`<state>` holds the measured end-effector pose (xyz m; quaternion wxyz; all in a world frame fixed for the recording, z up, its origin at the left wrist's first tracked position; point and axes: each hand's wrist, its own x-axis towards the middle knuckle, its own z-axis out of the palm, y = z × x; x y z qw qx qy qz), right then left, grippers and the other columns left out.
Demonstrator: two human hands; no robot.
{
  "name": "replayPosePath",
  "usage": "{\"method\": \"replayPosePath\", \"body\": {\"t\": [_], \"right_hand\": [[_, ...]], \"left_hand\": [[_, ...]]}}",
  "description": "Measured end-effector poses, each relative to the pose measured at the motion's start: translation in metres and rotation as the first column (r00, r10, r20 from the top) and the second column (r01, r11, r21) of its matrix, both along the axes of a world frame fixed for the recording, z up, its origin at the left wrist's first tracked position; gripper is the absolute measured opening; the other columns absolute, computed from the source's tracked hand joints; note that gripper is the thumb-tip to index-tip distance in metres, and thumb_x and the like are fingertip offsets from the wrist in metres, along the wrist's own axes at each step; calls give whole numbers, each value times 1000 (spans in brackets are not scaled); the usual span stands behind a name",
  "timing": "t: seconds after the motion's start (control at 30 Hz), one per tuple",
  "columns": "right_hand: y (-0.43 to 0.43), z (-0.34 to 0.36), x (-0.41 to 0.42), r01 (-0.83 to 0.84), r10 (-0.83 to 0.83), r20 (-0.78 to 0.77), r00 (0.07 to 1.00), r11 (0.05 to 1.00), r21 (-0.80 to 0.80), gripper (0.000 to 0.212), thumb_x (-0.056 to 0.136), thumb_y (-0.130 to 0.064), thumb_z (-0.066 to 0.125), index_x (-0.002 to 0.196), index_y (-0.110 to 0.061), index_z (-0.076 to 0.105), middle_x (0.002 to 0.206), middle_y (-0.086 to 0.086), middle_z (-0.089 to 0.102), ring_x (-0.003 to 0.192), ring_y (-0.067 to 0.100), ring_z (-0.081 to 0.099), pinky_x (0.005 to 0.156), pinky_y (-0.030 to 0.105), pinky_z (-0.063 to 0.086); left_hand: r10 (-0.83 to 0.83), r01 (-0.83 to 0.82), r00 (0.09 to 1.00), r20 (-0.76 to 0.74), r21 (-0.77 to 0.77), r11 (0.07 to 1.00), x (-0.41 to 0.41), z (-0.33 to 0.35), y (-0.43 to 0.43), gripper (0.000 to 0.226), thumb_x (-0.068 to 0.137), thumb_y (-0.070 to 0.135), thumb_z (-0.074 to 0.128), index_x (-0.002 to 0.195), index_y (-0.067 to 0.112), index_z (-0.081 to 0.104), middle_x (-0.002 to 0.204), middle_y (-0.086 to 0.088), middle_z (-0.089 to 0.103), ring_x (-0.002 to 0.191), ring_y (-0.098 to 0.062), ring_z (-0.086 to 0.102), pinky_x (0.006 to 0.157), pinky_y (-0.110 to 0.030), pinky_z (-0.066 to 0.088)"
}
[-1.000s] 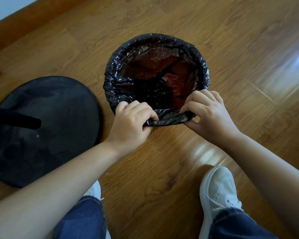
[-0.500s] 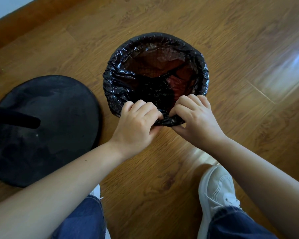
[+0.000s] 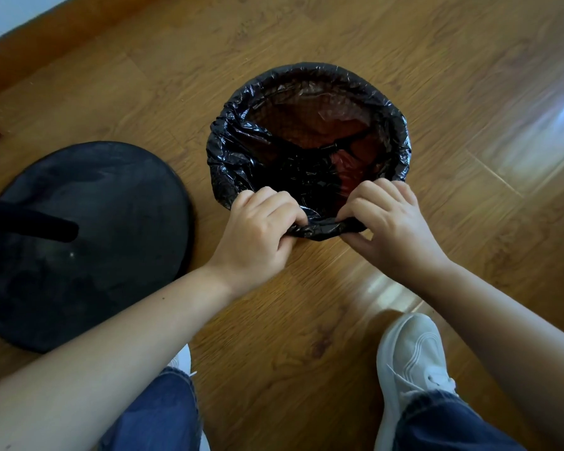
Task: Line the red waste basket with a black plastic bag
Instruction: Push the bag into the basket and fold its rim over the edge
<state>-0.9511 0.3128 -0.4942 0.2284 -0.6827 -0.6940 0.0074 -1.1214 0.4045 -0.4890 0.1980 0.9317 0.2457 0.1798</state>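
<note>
At six o'clock, nearest the camera, sat the person's jeans (image 3: 157, 415) and two white shoes, the right shoe (image 3: 411, 359) planted on the wooden floor (image 3: 306, 336). Both bare forearms reached forward from there toward twelve.

Just beyond, the left hand (image 3: 258, 232) and right hand (image 3: 394, 226) sat a little apart at the near edge of the basket, each one closed on the same rolled band of black bag (image 3: 326, 227) with fingers curled over the top and thumbs beneath. The strip of plastic between them looked bunched and tucked down over the rim.

The basket (image 3: 355, 172) stood on the floor at about one o'clock from the hands, its red showing only dimly through the liner. The bag covered the whole rim in a crinkled collar, and its body sagged loosely inside.

The film appeared very thin, light and limp, with a slick sheen, so it would likely slide back off unless pulled snug. The folded edge outside the rim seemed the best place to pinch it; hard tugging could tear it. The basket looked light enough to shift under a pull.

At nine o'clock lay a round black base (image 3: 88, 242) with a dark pole (image 3: 26, 222), close beside the basket.
</note>
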Motion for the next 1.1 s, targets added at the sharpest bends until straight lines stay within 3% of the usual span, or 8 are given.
{"method": "replayPosePath", "body": {"t": [0.2, 0.27, 0.4, 0.63, 0.8, 0.97, 1.1], "right_hand": [[-1, -2, 2, 47, -47, 18, 999, 999, 23, 14, 79, -18, 54, 75, -9, 65, 77, 7, 61, 72, 27, 57, 72, 33, 33], [-1, -2, 3, 53, -53, 25, 998, 998, 26, 12, 78, -16, 56, 75, -9, 64, 77, 7, 61, 72, 27, 56, 72, 33, 33], [1, -3, 9, 87, -89, 35, 995, 995, 46, 4, 73, -10, 67, 75, -8, 64, 76, 8, 61, 71, 28, 56, 73, 33, 32], [8, -2, 19, 146, -147, 55, 988, 989, 23, 10, 70, -5, 70, 76, -8, 64, 78, 9, 60, 75, 30, 55, 77, 36, 33], [11, -16, 16, 205, -208, 16, 978, 974, 100, 13, 70, -2, 71, 80, -8, 66, 80, 9, 62, 82, 24, 51, 85, 34, 30], [20, -29, 15, 259, -258, -29, 966, 953, 160, 13, 71, -7, 71, 83, -7, 67, 83, 10, 63, 88, 25, 53, 103, 43, 21], [25, -25, 35, 300, -297, -44, 954, 938, 172, 15, 72, -7, 71, 87, -6, 67, 84, 11, 64, 89, 23, 52, 103, 50, 25]], "left_hand": [[-17, 17, 1000, -12, -2, 1000, 5, -2, 3, 18, 67, -5, 61, 80, 8, 64, 79, -3, 63, 79, -24, 55, 74, -25, 25], [-29, 29, 1000, -4, 8, 1000, 4, -2, 3, 11, 72, 7, 67, 81, 9, 64, 81, -3, 63, 81, -24, 55, 76, -25, 26], [-14, 13, 1000, 10, 58, 998, 1, -1, 3, 24, 76, 28, 67, 90, 9, 66, 88, -4, 64, 86, -24, 56, 80, -31, 31], [81, -89, 994, 76, 97, 991, 4, 4, 13, 11, 78, 13, 69, 88, 8, 68, 88, -6, 65, 86, -27, 57, 80, -37, 33], [91, -98, 990, 108, 66, 993, 14, 1, 18, 10, 76, 9, 71, 86, 8, 69, 86, -6, 65, 85, -28, 58, 77, -41, 39], [61, -68, 985, 160, 39, 997, 37, -5, 21, 9, 75, 7, 71, 84, 6, 70, 85, -8, 66, 83, -27, 57, 75, -40, 40], [-7, -1, 991, 135, 55, 998, 72, -5, 27, 9, 77, 10, 69, 85, 7, 70, 85, -7, 65, 82, -25, 57, 73, -38, 38]]}}
